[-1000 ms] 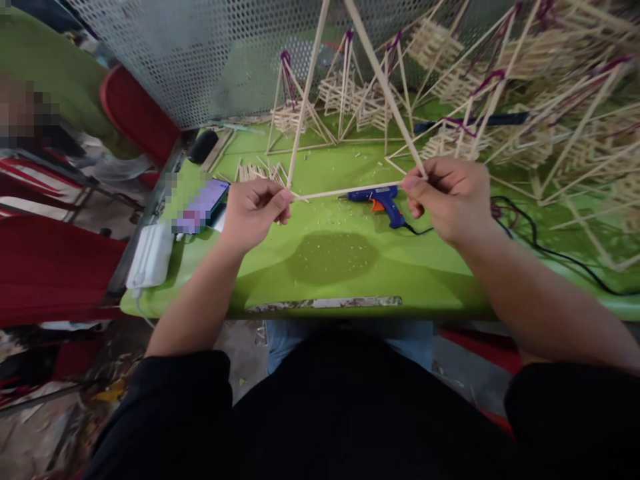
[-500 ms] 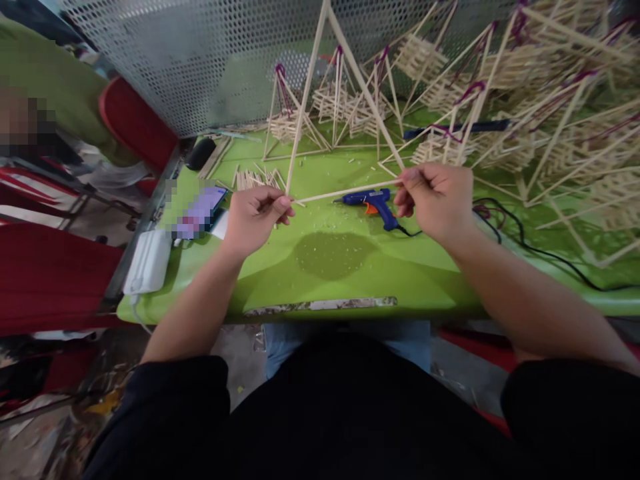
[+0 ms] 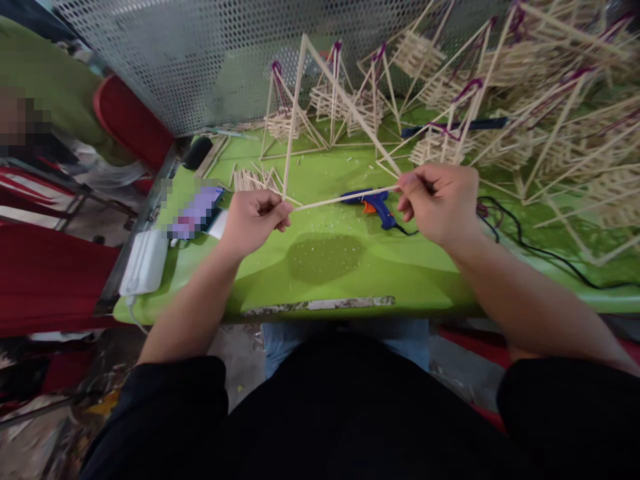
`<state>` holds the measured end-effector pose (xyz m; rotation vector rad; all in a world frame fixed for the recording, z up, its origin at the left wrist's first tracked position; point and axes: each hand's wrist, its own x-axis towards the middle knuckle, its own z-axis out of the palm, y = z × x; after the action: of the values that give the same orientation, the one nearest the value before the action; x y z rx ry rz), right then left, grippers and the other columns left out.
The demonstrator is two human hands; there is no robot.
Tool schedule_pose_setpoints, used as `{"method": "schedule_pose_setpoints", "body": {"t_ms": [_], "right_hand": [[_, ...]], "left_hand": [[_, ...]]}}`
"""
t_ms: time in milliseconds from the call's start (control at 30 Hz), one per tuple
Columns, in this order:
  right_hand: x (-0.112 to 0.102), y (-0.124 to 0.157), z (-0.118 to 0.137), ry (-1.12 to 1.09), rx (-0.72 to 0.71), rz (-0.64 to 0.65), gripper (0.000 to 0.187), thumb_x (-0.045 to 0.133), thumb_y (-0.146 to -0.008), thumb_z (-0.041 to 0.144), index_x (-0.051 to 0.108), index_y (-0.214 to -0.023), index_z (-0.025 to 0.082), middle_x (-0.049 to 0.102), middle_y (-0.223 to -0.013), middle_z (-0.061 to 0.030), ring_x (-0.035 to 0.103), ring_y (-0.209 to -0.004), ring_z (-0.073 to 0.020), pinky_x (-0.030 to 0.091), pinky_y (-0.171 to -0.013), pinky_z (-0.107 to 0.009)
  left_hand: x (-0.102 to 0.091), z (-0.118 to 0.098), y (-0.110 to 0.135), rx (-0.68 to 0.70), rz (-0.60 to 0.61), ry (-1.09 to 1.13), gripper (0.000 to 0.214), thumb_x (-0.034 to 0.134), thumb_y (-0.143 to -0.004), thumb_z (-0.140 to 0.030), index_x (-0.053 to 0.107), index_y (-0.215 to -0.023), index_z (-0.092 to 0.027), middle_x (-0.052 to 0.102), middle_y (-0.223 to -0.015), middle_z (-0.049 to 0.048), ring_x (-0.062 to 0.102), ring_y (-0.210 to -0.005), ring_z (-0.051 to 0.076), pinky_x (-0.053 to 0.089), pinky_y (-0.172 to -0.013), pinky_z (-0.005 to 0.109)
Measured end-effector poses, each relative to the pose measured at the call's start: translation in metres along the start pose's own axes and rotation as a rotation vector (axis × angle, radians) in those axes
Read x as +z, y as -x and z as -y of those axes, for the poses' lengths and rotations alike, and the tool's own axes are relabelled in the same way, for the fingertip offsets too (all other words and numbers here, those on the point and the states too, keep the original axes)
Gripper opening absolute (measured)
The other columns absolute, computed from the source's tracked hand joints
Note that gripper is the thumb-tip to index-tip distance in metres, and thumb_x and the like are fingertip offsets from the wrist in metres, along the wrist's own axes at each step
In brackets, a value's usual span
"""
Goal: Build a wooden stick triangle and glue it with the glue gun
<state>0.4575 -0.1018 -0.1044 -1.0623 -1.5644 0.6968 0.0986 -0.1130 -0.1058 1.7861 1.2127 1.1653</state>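
A triangle of thin wooden sticks [image 3: 345,198] is held up above the green table, its peak pointing away from me. My left hand [image 3: 256,223] pinches its left lower corner between thumb and fingers. At the right lower corner, my right hand [image 3: 440,200] has the same kind of pinch. Just behind the near stick lies a blue glue gun [image 3: 380,207] with an orange trigger, partly covered by that stick. Loose short sticks [image 3: 253,179] lie in a pile beyond my left hand.
Stick structures with purple ties [image 3: 520,143] crowd the right and back of the green table [image 3: 320,293]. A phone [image 3: 197,210], a white power bank [image 3: 145,262] and a black object [image 3: 197,153] lie left. A black cable [image 3: 560,257] runs right. Someone in green [image 3: 45,87] is at far left.
The triangle's peak has tipped lower and toward the left. Both hands keep their pinch on its corners, and the view has shifted slightly.
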Motion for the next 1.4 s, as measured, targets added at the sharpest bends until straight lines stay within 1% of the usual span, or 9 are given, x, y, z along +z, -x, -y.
{"method": "schedule_pose_setpoints", "body": {"t_ms": [133,267,467,633,800,933,1033,1233,1400], "right_hand": [[0.0,0.0,0.001,-0.044,-0.025,-0.013,0.052,0.085,-0.097,0.075,0.08,-0.079,0.026,0.069,-0.06,-0.0013,0.062,-0.045,-0.0154,0.048,-0.041,-0.032],[0.001,-0.001,-0.003,-0.061,-0.096,-0.067,0.046,0.082,-0.1,0.074,0.086,-0.09,0.029,0.077,-0.073,-0.0034,0.065,-0.054,-0.0169,0.056,-0.05,-0.035],[0.001,0.001,-0.005,-0.034,-0.146,-0.138,0.04,0.078,-0.106,0.068,0.087,-0.092,0.031,0.072,-0.068,-0.0018,0.063,-0.052,-0.0169,0.052,-0.049,-0.035],[0.002,-0.001,-0.001,-0.115,-0.091,-0.052,0.046,0.083,-0.099,0.074,0.084,-0.087,0.03,0.07,-0.065,-0.0006,0.061,-0.05,-0.0159,0.053,-0.046,-0.033],[0.005,0.004,0.003,-0.233,-0.017,0.127,0.046,0.086,-0.098,0.071,0.083,-0.085,0.027,0.07,-0.062,0.0005,0.06,-0.047,-0.0137,0.051,-0.042,-0.031],[0.014,0.013,0.006,-0.289,0.06,0.245,0.044,0.087,-0.099,0.069,0.083,-0.085,0.027,0.069,-0.059,0.0018,0.058,-0.045,-0.0126,0.051,-0.041,-0.029],[0.023,0.021,0.007,-0.281,0.107,0.328,0.044,0.085,-0.1,0.069,0.082,-0.084,0.028,0.069,-0.06,0.0019,0.059,-0.046,-0.013,0.052,-0.042,-0.029],[0.042,0.036,0.012,-0.256,0.167,0.464,0.048,0.085,-0.1,0.069,0.077,-0.077,0.027,0.069,-0.059,0.0015,0.062,-0.048,-0.014,0.05,-0.044,-0.028],[0.044,0.04,0.015,-0.304,0.22,0.52,0.042,0.092,-0.096,0.062,0.081,-0.08,0.026,0.071,-0.061,0.0011,0.062,-0.047,-0.013,0.049,-0.044,-0.027]], "left_hand": [[0.003,0.003,-0.001,-0.046,-0.015,0.008,0.036,0.09,-0.097,-0.04,0.076,-0.074,-0.016,0.075,-0.063,0.0052,0.069,-0.05,0.01,0.057,-0.049,0.015],[0.005,0.006,-0.003,-0.047,-0.047,0.127,0.039,0.093,-0.095,-0.05,0.078,-0.079,-0.017,0.077,-0.065,0.0049,0.069,-0.051,0.01,0.058,-0.051,0.018],[0.004,0.01,-0.004,-0.072,0.104,0.339,0.055,0.089,-0.094,-0.072,0.086,-0.101,-0.017,0.088,-0.091,0.0122,0.077,-0.061,0.013,0.062,-0.056,0.023],[0.006,0.01,-0.006,-0.007,0.1,0.444,0.06,0.079,-0.1,-0.077,0.089,-0.118,-0.021,0.089,-0.11,0.0128,0.086,-0.09,0.019,0.072,-0.08,0.031],[0.004,0.011,-0.008,0.017,0.043,0.574,0.037,0.094,-0.096,-0.048,0.088,-0.125,-0.028,0.087,-0.109,0.0061,0.083,-0.095,0.017,0.072,-0.091,0.031],[0.008,0.005,-0.002,0.033,0.162,0.551,0.077,0.11,-0.075,-0.04,0.077,-0.144,-0.033,0.086,-0.128,0.0079,0.084,-0.095,0.018,0.071,-0.087,0.032],[0.021,0.0,0.003,0.005,0.246,0.558,0.088,0.112,-0.073,-0.047,0.071,-0.15,-0.032,0.083,-0.142,0.0127,0.085,-0.093,0.019,0.07,-0.079,0.03],[0.061,0.0,0.009,-0.056,0.262,0.504,0.067,0.108,-0.074,-0.059,0.082,-0.123,-0.023,0.087,-0.093,0.0054,0.081,-0.075,0.015,0.067,-0.068,0.026],[0.064,-0.002,0.015,-0.058,0.289,0.357,0.056,0.091,-0.089,-0.075,0.082,-0.089,-0.02,0.074,-0.067,0.0015,0.064,-0.051,0.011,0.054,-0.048,0.027]]}}
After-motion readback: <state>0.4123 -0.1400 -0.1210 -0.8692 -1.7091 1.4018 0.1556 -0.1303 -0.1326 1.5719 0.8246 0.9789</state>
